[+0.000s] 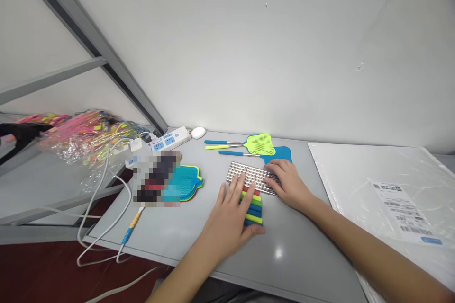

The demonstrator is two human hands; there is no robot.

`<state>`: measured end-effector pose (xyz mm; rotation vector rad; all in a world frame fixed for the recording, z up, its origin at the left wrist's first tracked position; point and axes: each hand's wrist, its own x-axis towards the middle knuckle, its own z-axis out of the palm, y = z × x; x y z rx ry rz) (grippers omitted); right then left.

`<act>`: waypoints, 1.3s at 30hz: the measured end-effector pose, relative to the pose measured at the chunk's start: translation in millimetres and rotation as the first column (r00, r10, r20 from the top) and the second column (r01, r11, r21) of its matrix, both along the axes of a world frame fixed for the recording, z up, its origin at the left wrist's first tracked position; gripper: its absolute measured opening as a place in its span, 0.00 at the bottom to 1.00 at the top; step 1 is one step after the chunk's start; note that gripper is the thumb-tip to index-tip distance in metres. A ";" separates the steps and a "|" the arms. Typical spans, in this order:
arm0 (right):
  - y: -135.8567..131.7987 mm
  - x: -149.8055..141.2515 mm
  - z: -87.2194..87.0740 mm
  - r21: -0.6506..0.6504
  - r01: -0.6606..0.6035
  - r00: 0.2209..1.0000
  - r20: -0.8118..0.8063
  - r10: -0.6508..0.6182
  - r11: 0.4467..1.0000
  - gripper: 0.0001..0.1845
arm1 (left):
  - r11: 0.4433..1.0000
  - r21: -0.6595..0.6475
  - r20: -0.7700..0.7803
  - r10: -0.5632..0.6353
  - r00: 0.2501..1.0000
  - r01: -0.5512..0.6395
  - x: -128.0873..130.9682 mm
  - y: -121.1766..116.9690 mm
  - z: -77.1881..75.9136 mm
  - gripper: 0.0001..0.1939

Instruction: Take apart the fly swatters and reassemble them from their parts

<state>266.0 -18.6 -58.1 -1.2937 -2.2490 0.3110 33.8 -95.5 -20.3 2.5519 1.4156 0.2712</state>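
My left hand [229, 218] lies with fingers spread over a row of coloured handles [255, 208] in red, yellow-green, green and blue, partly hiding them. Just beyond, my right hand [289, 183] rests on the right end of a row of metal rods [245, 173], its fingers apart. Behind the rods lie a yellow-green fly swatter [260, 145] and a blue fly swatter [279, 155] with their handles pointing left. To the left is a stack of fly swatter heads [188, 182], a light blue one on top, partly covered by a blurred-out patch.
A power strip [170, 138] and a white mouse-like object [198, 132] sit at the back left. White cables [106, 165] hang over the table's left edge. Plastic-bagged coloured items [92, 137] lie beyond a metal frame. At right is a plastic-wrapped white package [355, 165] with a label.
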 end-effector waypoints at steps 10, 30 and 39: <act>-9.4 -7.8 48.7 -0.043 -0.129 0.988 -0.088 0.125 0.991 0.22 | 0.983 -0.110 0.127 0.162 0.979 -0.149 -42.4 -29.6 -30.3 0.46; -159.9 -86.3 -14.9 -0.063 0.485 0.772 0.500 -0.394 0.872 0.48 | 0.994 0.089 0.036 0.052 0.998 -0.055 -57.0 -9.2 -47.3 0.49; -136.6 -106.6 -12.4 -0.089 0.572 0.759 0.434 -0.485 0.815 0.47 | 0.991 0.117 0.020 0.069 0.997 -0.071 -57.5 -3.6 -49.2 0.45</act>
